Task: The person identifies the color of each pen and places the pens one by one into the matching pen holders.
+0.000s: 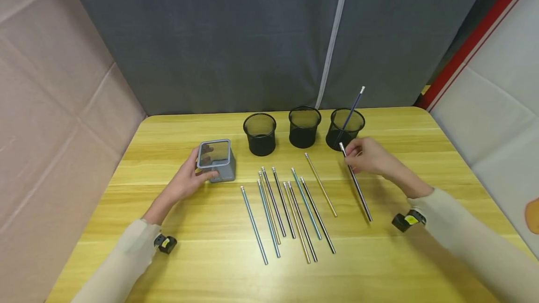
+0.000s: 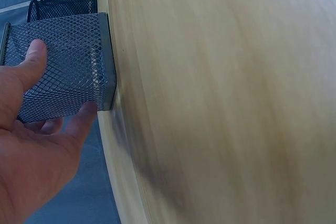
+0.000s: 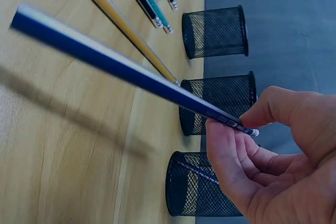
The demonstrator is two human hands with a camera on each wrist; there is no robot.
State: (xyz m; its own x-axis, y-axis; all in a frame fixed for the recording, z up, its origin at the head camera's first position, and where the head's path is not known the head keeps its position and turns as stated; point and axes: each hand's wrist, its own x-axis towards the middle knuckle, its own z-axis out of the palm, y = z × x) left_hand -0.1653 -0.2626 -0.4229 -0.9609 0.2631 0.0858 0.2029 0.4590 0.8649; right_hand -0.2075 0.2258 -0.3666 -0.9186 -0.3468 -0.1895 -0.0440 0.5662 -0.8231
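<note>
At the left, my left hand (image 1: 185,181) grips a grey square mesh pencil holder (image 1: 225,171), thumb on one side and fingers on the other. The holder stands on the table, and no pencils show in it. My right hand (image 1: 369,157) pinches a dark blue pencil (image 3: 131,76) near its eraser end, between thumb and fingertips. That pencil slants above the table, its unsharpened end towards me. Just beyond it, one blue pencil (image 1: 353,106) leans in the right round black mesh cup (image 1: 337,140).
Two more round black mesh cups, the left one (image 1: 261,145) and the middle one (image 1: 302,137), stand along the back. Several blue, teal and gold pencils lie mid-table, including a gold pencil (image 1: 321,184) nearest the right hand. A grey curtain (image 1: 219,41) hangs behind the table.
</note>
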